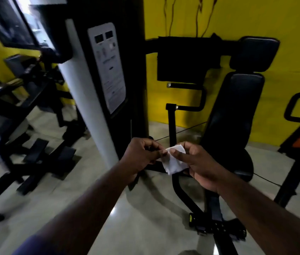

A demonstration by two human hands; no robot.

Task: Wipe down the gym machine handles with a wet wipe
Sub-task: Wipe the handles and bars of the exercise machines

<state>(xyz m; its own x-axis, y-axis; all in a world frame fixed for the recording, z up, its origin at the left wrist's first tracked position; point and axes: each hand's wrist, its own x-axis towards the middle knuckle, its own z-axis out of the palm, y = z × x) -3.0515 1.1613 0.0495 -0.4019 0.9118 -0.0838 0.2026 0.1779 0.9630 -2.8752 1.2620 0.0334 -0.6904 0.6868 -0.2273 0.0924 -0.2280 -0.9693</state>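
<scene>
Both hands hold the white wet wipe (174, 161) before the gym machine (237, 107): left hand (142, 155) pinches its edge, right hand (198, 162) grips it.

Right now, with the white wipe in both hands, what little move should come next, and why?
Probably lift the wipe forward to the black handle with the shiny end. Both the left hand and the right hand pinch it in mid-air, short of the machine, so no handle is being wiped yet.
</scene>
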